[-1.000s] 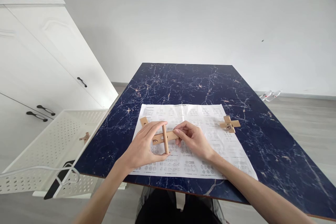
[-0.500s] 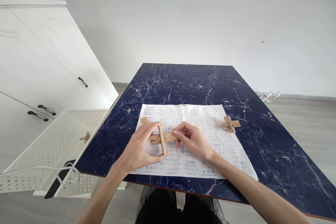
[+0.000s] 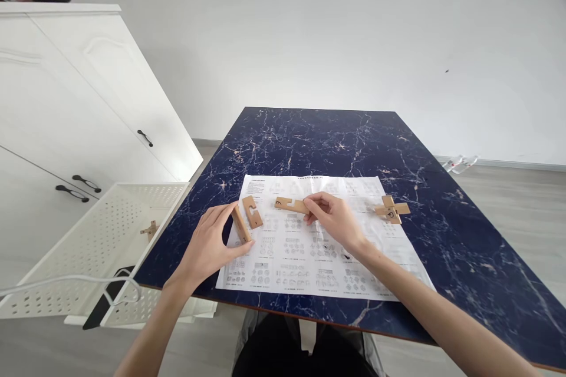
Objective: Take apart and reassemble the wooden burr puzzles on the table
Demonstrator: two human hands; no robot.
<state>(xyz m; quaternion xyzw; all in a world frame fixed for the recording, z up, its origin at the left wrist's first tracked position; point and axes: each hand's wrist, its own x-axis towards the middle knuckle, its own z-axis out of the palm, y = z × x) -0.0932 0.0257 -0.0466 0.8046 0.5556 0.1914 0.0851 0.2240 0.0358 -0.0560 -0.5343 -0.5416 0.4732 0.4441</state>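
My left hand (image 3: 215, 235) grips a slim wooden puzzle piece (image 3: 241, 224) by its two ends, between thumb and fingers, over the left side of the printed sheet (image 3: 283, 247). Just right of it lies a notched wooden piece (image 3: 252, 212) on the paper. With thumb and fingertips, my right hand (image 3: 332, 219) pinches the right end of another notched piece (image 3: 287, 204), marked with a dark character. At the sheet's right edge rests a cross-shaped wooden puzzle (image 3: 392, 211) marked "G".
The blue marbled table (image 3: 318, 141) carries the sheet. On the left stand a white perforated basket (image 3: 88, 247) holding another small wooden puzzle (image 3: 150, 230), a white cable (image 3: 66, 281) and a white cabinet (image 3: 88, 100). Clear bottles (image 3: 462, 164) are on the floor at right.
The two pieces that crossed each other are now apart. My left hand has moved left with the slim piece, while the right hand's piece shifted up and slightly right. The notched piece shows fully.
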